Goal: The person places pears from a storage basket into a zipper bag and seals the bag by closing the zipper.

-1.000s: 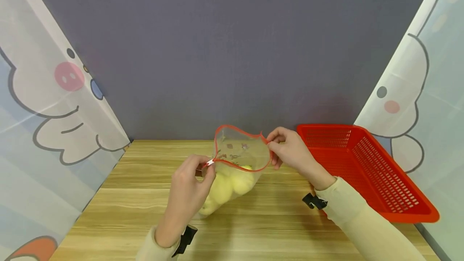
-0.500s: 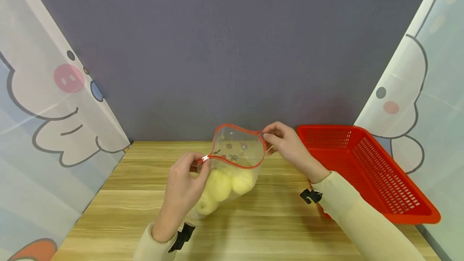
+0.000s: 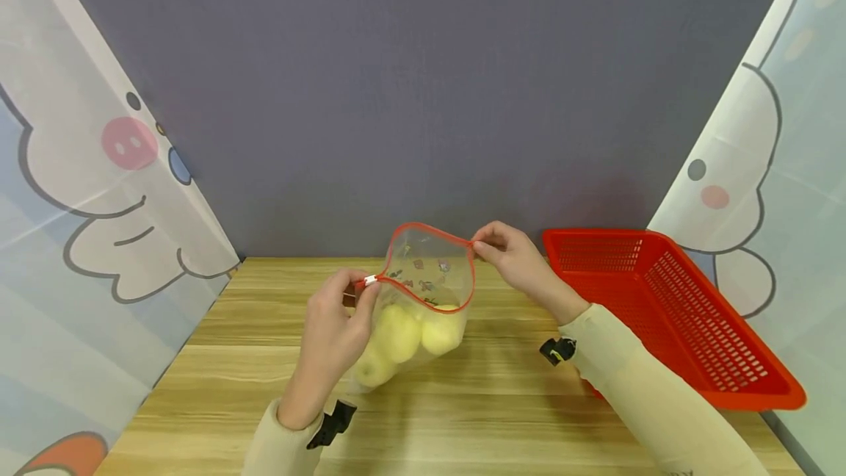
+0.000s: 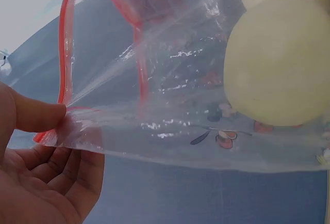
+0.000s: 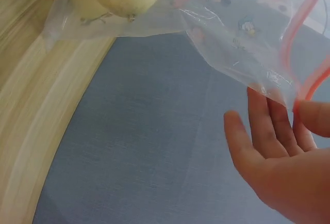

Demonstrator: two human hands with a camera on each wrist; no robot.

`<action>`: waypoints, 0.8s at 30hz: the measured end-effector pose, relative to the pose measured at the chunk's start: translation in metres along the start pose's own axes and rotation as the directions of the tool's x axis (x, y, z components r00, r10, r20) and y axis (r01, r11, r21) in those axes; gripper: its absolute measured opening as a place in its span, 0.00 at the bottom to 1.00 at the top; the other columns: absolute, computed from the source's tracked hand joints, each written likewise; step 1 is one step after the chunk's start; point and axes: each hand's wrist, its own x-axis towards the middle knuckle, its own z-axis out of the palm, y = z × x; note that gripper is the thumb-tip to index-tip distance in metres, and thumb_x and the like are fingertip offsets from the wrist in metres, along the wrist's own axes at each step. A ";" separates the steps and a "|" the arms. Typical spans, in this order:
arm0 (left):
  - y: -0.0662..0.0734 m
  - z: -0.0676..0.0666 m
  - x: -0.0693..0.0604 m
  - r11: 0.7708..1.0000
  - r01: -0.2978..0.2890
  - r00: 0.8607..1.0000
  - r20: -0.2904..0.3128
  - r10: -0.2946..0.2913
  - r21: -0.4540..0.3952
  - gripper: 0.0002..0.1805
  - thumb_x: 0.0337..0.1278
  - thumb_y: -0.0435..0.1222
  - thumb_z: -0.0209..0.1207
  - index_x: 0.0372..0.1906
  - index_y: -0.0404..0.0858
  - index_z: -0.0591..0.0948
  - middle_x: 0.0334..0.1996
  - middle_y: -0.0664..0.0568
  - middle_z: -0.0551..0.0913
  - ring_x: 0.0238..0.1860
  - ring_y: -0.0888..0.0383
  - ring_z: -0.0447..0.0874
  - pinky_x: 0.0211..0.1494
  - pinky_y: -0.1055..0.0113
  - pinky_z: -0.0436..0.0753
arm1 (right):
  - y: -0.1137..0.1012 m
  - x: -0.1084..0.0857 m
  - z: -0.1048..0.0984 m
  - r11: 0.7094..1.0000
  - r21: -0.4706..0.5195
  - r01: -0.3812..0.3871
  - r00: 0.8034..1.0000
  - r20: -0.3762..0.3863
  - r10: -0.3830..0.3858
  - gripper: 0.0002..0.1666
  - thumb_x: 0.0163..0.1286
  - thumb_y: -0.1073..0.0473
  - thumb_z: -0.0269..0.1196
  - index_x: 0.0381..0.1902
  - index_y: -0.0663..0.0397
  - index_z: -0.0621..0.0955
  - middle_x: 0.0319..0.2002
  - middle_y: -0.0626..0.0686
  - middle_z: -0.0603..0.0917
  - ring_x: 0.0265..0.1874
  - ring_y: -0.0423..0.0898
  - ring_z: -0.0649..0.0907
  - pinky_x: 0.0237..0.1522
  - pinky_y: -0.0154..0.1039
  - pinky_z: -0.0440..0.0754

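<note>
A clear zip bag [image 3: 423,263] with a red rim and small printed pictures hangs between both hands, its mouth spread. Several pale yellow round fruits [image 3: 399,333] lie in its lower part; they look like apples or pears. My left hand [image 3: 337,325] pinches the left corner of the rim, beside the white slider [image 3: 371,280]. At the opposite corner, my right hand [image 3: 515,259] pinches the red rim between thumb and finger. In the left wrist view the thumb presses the bag's edge [image 4: 49,131] against the fingers. The right wrist view shows other fingers spread under the bag.
A red plastic basket [image 3: 667,314] with slotted walls stands to the right on the wooden table [image 3: 502,417]. Behind the table rises a grey panel [image 3: 423,94]. Curtains with cartoon animals [image 3: 99,204] hang at both sides.
Both hands have shifted a little to the left with the bag. The right hand's hold has moved to the rim's corner, and the bag's mouth remains spread.
</note>
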 end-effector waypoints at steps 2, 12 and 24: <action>-0.002 -0.001 0.002 1.000 0.011 1.000 -0.001 -0.011 -0.006 0.05 0.58 0.23 0.67 0.37 0.30 0.82 0.27 0.49 0.81 0.28 0.56 0.81 0.31 0.65 0.85 | 0.000 -0.002 -0.001 1.000 0.027 0.002 1.000 -0.010 -0.002 0.05 0.79 0.65 0.57 0.46 0.62 0.78 0.41 0.57 0.85 0.43 0.52 0.85 0.52 0.47 0.86; -0.013 -0.014 0.016 0.989 0.135 0.990 -0.027 -0.137 -0.062 0.04 0.63 0.25 0.65 0.39 0.30 0.81 0.29 0.47 0.81 0.28 0.56 0.79 0.33 0.72 0.79 | 0.001 -0.014 -0.024 0.988 0.152 -0.016 0.989 -0.141 0.038 0.06 0.79 0.67 0.55 0.47 0.68 0.74 0.31 0.59 0.80 0.28 0.47 0.84 0.38 0.41 0.90; -0.015 -0.020 0.024 0.919 0.352 0.936 0.079 -0.344 -0.175 0.06 0.67 0.34 0.65 0.42 0.34 0.83 0.32 0.44 0.84 0.31 0.54 0.83 0.30 0.71 0.79 | -0.005 -0.035 -0.038 0.999 0.024 -0.021 0.982 -0.185 0.025 0.08 0.78 0.67 0.57 0.47 0.70 0.75 0.31 0.62 0.80 0.27 0.49 0.84 0.37 0.41 0.90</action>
